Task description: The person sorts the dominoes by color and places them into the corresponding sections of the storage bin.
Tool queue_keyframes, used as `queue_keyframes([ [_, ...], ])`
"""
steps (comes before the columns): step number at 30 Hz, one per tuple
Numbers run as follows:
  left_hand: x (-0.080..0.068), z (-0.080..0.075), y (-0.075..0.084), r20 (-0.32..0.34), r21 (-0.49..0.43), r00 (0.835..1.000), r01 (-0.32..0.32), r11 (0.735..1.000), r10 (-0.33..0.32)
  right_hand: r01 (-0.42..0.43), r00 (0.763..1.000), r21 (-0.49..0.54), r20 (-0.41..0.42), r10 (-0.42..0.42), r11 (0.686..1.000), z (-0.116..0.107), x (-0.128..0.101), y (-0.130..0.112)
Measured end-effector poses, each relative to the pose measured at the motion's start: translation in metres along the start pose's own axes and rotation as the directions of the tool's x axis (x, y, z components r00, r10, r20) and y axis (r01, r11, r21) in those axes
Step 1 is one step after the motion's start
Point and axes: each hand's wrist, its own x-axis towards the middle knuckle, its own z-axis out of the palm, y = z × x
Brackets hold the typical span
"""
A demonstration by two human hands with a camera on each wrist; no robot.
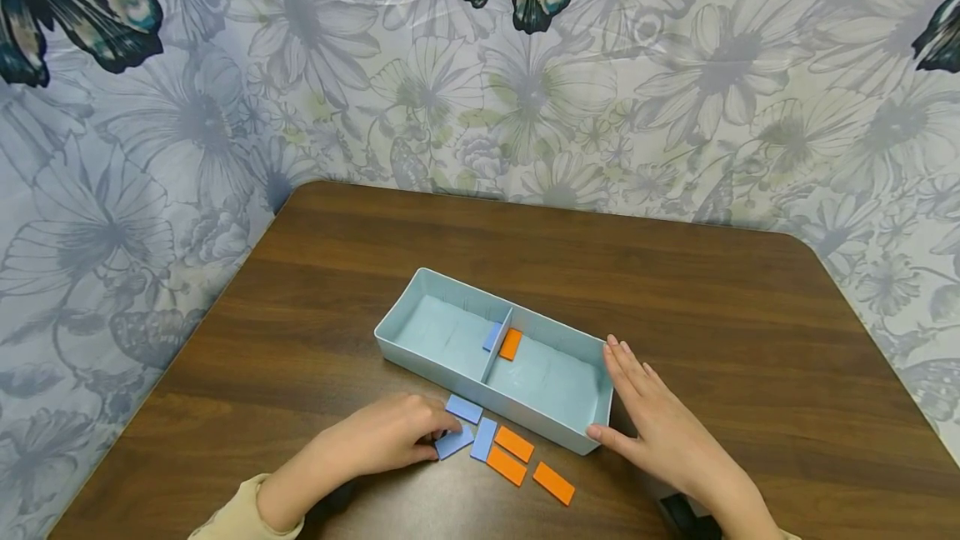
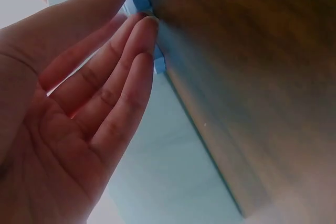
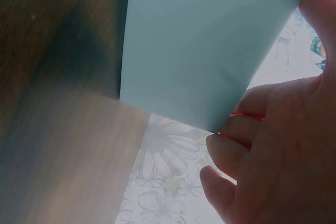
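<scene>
A light blue two-compartment box [image 1: 442,369] stands on the table. A blue tile [image 1: 492,336] lies left of its divider and an orange tile [image 1: 511,344] right of it. In front of the box my left hand [image 1: 390,436] pinches a blue tile [image 1: 456,442] at thumb and fingertips. Two more blue tiles, one near the box wall [image 1: 464,408] and one upright-turned [image 1: 483,439], lie beside it. Several orange tiles [image 1: 507,467] lie to their right. My right hand [image 1: 667,432], fingers extended, touches the box's right end, thumb at the near corner and fingertips at the far one.
The brown wooden table [image 1: 300,315] has rounded far corners. Behind it hangs a floral and butterfly-patterned cloth [image 1: 525,107]. A dark object [image 1: 686,515] shows partly beneath my right wrist.
</scene>
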Motion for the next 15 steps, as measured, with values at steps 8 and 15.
queue_keyframes([
  [8,0.0037,0.0036,-0.0018,0.027,0.005,0.999,0.019,1.0,-0.019,-0.002,1.0,-0.01,-0.002,0.002,1.0,-0.0001,-0.0005,0.0001],
  [15,0.0045,0.0038,-0.0029,0.049,-0.029,0.998,0.044,0.999,-0.042,-0.002,1.0,-0.003,0.002,0.002,1.0,0.0,-0.0004,0.0003],
])
